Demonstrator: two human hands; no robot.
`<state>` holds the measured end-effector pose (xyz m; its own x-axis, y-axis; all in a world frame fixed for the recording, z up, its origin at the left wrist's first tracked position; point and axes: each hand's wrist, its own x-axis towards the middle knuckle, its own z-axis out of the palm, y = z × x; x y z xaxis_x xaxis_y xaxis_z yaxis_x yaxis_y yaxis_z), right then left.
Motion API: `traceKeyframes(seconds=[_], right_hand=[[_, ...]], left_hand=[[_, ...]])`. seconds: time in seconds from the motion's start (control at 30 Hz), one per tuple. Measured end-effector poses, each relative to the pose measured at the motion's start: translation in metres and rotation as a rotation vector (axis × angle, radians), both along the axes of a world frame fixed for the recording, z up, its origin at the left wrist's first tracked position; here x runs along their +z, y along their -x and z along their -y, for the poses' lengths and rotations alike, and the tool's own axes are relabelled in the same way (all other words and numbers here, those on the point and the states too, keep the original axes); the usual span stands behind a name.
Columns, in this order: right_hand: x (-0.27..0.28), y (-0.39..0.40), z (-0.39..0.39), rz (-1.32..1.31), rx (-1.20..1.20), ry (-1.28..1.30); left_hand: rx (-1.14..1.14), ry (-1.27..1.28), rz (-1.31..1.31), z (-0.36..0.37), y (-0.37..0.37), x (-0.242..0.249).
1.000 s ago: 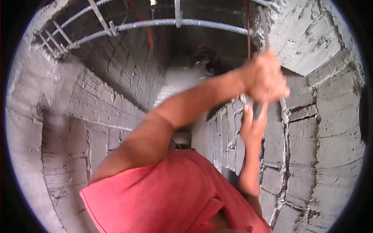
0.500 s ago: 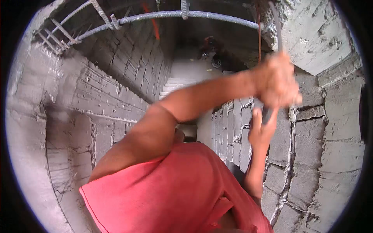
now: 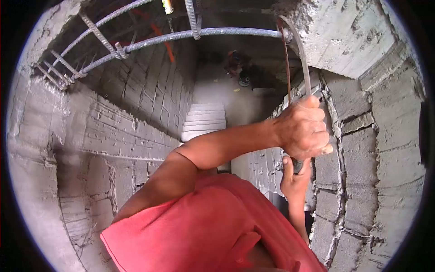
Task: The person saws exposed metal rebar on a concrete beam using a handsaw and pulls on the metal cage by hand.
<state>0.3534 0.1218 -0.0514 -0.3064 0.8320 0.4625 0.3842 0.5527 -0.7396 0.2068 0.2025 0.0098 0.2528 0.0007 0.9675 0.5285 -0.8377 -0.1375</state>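
Observation:
A hacksaw with a curved grey metal frame and a thin brownish blade points away from me, up in the view. Its far end lies beside the end of a ribbed steel bar, next to a concrete edge. My left hand is closed in a fist round the near end of the saw. Just below it, my right hand grips the dark handle, thumb up along its side. The left fist hides part of the handle and frame.
Block walls with rough mortar joints close in on the right, with more blockwork on the left. Further rebar crosses the upper left. Far below are concrete steps, a person and a bucket.
Both hands have come down and nearer to me with the hacksaw, so its curved far end now shows. The whole view has also shifted slightly.

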Motion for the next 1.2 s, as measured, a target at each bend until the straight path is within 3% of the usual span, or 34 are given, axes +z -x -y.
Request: traceKeyframes(seconds=[0.03, 0.07, 0.1, 0.17, 0.27, 0.37, 0.43, 0.5, 0.6, 0.67, 0.73, 0.77, 0.83, 0.93, 1.03, 1.07, 1.1, 1.17, 1.2], right_hand=[[-0.001, 0.004, -0.001, -0.020, -0.003, -0.134], [0.009, 0.020, -0.018, -0.083, -0.043, 0.030], [0.018, 0.032, -0.045, -0.031, -0.026, -0.003], [0.030, 0.038, -0.052, -0.119, 0.028, 0.108], [0.012, 0.011, -0.017, 0.093, -0.031, -0.023], [0.009, 0.002, 0.011, -0.024, -0.005, -0.020], [0.012, 0.017, -0.017, -0.034, 0.028, -0.044], [0.033, 0.043, -0.052, -0.024, 0.044, 0.068], [0.043, 0.034, -0.038, 0.027, -0.025, 0.036], [-0.002, -0.014, -0.006, 0.039, -0.038, 0.219], [-0.007, -0.015, 0.023, 0.046, -0.051, -0.084], [-0.006, -0.011, 0.021, 0.036, -0.065, -0.074], [0.003, 0.006, -0.014, 0.052, -0.045, 0.124], [0.037, 0.038, -0.054, -0.108, 0.065, 0.008], [0.009, 0.000, -0.005, -0.055, 0.033, 0.062], [0.000, -0.011, 0.005, 0.039, 0.025, 0.082], [0.003, -0.013, 0.004, 0.043, 0.020, 0.059], [0.010, -0.009, 0.010, -0.038, 0.039, 0.154], [0.004, 0.005, -0.020, -0.005, 0.029, -0.038]], left_hand=[[0.012, -0.022, -0.015, -0.006, 0.006, 0.005], [0.095, -0.125, -0.095, -0.027, 0.022, 0.021], [0.171, -0.190, -0.163, -0.045, 0.034, 0.032], [0.098, -0.146, -0.087, -0.059, 0.043, 0.043], [0.073, -0.040, -0.067, -0.013, 0.018, 0.013], [0.029, -0.004, -0.037, -0.001, 0.007, 0.005], [0.006, 0.051, -0.022, -0.019, 0.023, 0.018], [0.107, -0.130, -0.121, -0.055, 0.053, 0.045], [0.099, -0.116, -0.092, -0.048, 0.041, 0.043], [0.071, -0.058, -0.095, -0.017, 0.002, 0.009], [-0.060, 0.111, -0.037, 0.015, -0.013, -0.015], [-0.074, 0.120, -0.048, 0.013, -0.006, -0.011], [0.105, -0.077, -0.119, -0.018, 0.017, 0.012], [0.193, -0.131, -0.192, -0.054, 0.046, 0.050], [0.229, -0.009, -0.283, -0.009, 0.019, 0.029], [0.080, -0.049, -0.140, -0.001, 0.003, 0.004], [0.052, 0.103, -0.142, 0.015, -0.001, -0.006], [0.097, 0.008, -0.133, 0.005, 0.002, 0.006], [0.140, -0.047, -0.182, -0.015, 0.018, 0.024]])
